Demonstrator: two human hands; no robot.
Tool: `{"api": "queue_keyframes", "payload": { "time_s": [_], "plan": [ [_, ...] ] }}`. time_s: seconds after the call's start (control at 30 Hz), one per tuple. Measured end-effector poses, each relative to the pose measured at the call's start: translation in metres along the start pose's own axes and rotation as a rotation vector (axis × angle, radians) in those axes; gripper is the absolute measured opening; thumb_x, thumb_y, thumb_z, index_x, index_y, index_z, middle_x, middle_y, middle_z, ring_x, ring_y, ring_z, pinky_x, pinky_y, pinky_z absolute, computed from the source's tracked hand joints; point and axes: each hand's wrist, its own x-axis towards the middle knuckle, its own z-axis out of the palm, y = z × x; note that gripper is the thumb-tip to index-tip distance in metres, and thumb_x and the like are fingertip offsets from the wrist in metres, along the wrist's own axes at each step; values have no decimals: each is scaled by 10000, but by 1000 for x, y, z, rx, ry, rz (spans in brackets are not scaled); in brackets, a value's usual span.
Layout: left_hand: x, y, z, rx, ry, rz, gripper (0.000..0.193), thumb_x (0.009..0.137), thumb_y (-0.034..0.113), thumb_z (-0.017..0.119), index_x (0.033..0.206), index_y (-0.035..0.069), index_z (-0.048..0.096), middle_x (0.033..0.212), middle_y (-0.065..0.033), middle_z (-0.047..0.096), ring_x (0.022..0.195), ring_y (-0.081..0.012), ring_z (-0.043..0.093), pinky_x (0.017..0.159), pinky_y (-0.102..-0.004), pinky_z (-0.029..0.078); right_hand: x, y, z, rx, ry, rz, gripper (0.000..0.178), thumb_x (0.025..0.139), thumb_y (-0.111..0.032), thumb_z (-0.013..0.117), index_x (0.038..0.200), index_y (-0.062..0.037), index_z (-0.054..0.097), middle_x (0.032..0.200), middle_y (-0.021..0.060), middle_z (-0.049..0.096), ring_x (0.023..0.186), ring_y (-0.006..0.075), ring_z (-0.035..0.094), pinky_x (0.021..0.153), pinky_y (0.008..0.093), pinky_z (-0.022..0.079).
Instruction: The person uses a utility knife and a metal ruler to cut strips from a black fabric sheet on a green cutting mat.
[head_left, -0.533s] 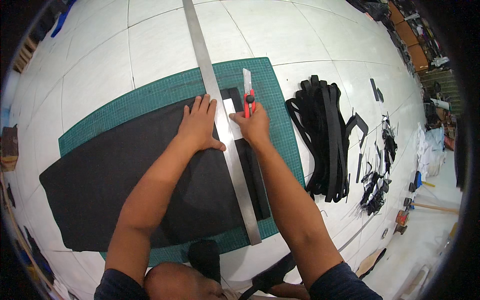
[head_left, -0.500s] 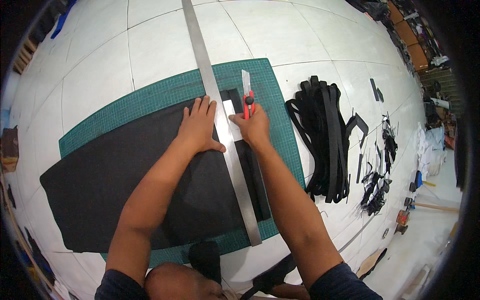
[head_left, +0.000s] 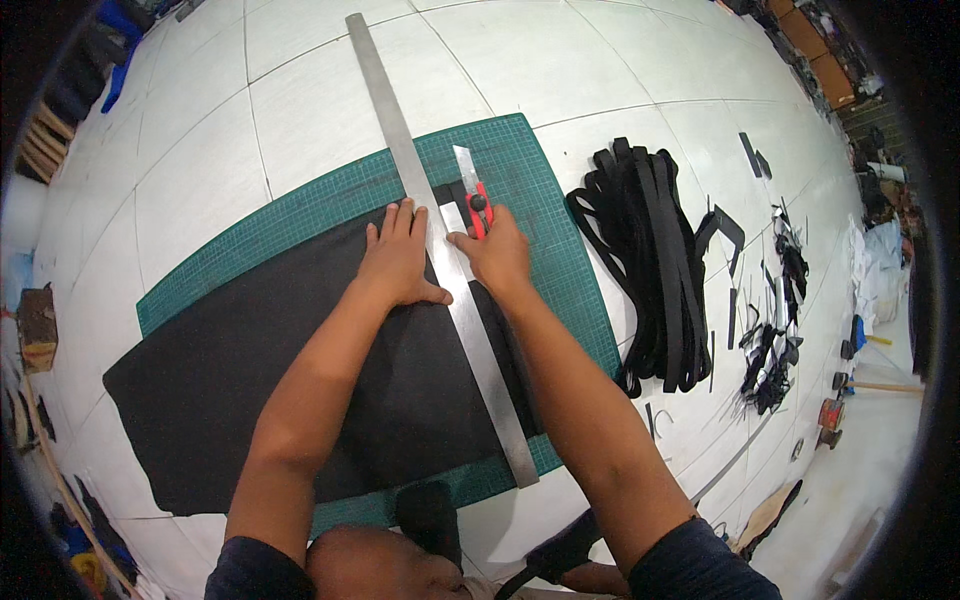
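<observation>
My left hand (head_left: 400,262) lies flat with fingers spread, pressing on the left edge of a long steel ruler (head_left: 480,355) and on the black fabric (head_left: 260,370) beside it. The ruler crosses the fabric near its right end. In my right hand (head_left: 498,258) is a red utility knife (head_left: 479,207), its blade extended and pointing away from me, raised beside the ruler. My right thumb reaches toward a narrow white piece (head_left: 452,217) lying along the ruler; what it is I cannot tell. Beneath everything lies a green cutting mat (head_left: 565,290).
A bundle of black webbing straps (head_left: 650,270) lies right of the mat on white floor tiles (head_left: 330,75). Farther right are black offcuts (head_left: 770,370) and scraps. Near my body, a dark-clad foot (head_left: 428,515) touches the mat's near edge.
The knife has tilted leftward, bringing its blade nearer the ruler. My view has shifted slightly, so the ruler's far end now shows. My left hand keeps its place on the ruler.
</observation>
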Motion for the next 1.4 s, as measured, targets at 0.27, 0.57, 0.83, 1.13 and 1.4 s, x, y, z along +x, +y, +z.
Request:
{"api": "queue_keyframes", "payload": {
  "time_s": [0.27, 0.57, 0.83, 1.13, 1.4],
  "plan": [
    [6, -17, 12, 114, -2, 1, 1414, 513, 631, 897, 1558, -15, 198, 1626, -259, 158, 1511, -437, 147, 1171, -643, 232, -79, 42, -46, 242, -29, 63, 523, 732, -299, 893, 1025, -12, 569, 863, 106, 694, 791, 242, 679, 725, 393, 537],
    [13, -20, 18, 167, 50, 34, 1492, 441, 708, 890, 1564, 10, 199, 1628, -232, 176, 1515, -419, 151, 1166, -646, 250, -280, 152, -118, 438, -127, 300, 382, 793, -190, 864, 998, -22, 589, 869, 55, 680, 813, 140, 644, 763, 303, 530],
    [15, -19, 23, 173, 71, 46, 1460, 470, 711, 881, 1561, 12, 211, 1628, -218, 191, 1514, -399, 173, 1171, -636, 248, -309, 176, -95, 129, -91, 285, 383, 810, -233, 846, 1028, -32, 603, 890, 92, 721, 814, 197, 677, 777, 342, 530],
    [15, -22, 25, 170, 62, 48, 1473, 457, 722, 878, 1566, 20, 212, 1634, -213, 181, 1521, -401, 148, 1179, -625, 242, -306, 168, -97, 164, -118, 296, 406, 807, -252, 848, 1017, -13, 595, 892, 109, 724, 818, 201, 679, 783, 345, 530],
    [19, -23, 29, 183, 73, 42, 1475, 452, 702, 889, 1569, 21, 208, 1636, -215, 177, 1521, -405, 145, 1180, -627, 232, -306, 166, -98, 154, -122, 300, 398, 813, -246, 842, 1020, -11, 595, 898, 113, 729, 813, 200, 679, 787, 340, 527]
  ]
}}
